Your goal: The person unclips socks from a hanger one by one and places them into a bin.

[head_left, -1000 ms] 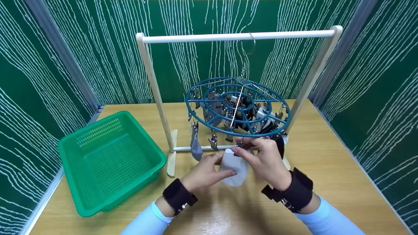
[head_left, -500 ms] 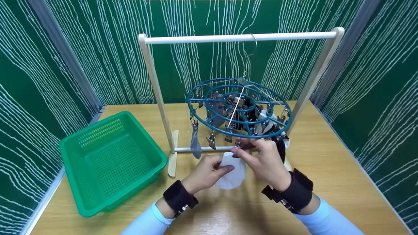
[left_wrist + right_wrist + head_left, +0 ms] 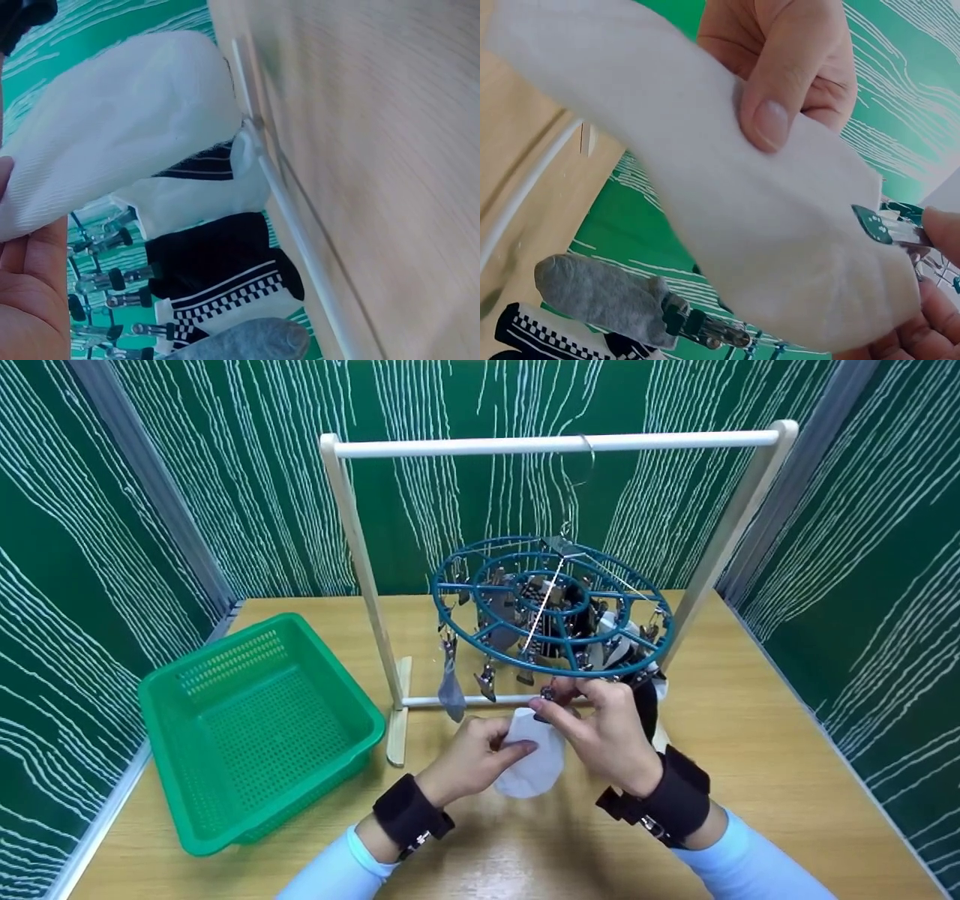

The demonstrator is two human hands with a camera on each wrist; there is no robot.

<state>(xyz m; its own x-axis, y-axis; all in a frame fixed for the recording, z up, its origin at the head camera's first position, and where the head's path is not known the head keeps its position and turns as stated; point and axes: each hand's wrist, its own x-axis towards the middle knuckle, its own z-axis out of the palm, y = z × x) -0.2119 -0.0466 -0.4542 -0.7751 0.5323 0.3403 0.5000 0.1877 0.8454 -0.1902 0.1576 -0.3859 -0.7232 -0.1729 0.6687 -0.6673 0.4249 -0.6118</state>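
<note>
My left hand (image 3: 472, 757) pinches a white sock (image 3: 534, 772) between thumb and fingers below the front of a round teal clip hanger (image 3: 555, 671). With the right hand (image 3: 615, 731) I pinch a metal clip (image 3: 909, 231) hanging from that rim. Its dark green tip lies over the sock's edge in the right wrist view; whether the clip bears on the cloth I cannot tell. In the left wrist view the sock spreads out from my fingers, toe pointing away. A grey sock (image 3: 451, 690) hangs from the hanger's left side.
The hanger hooks onto a wooden rack (image 3: 465, 450). Black (image 3: 206, 255) and checkered (image 3: 232, 304) socks hang among its other clips. To the left, a green plastic basket (image 3: 289, 793) stands on the wooden table (image 3: 750, 750). Green walls with white lines enclose the table.
Since a second ago the white sock has shifted slightly down and left, and my left thumb has drawn in on it. The right hand stays at the clip.
</note>
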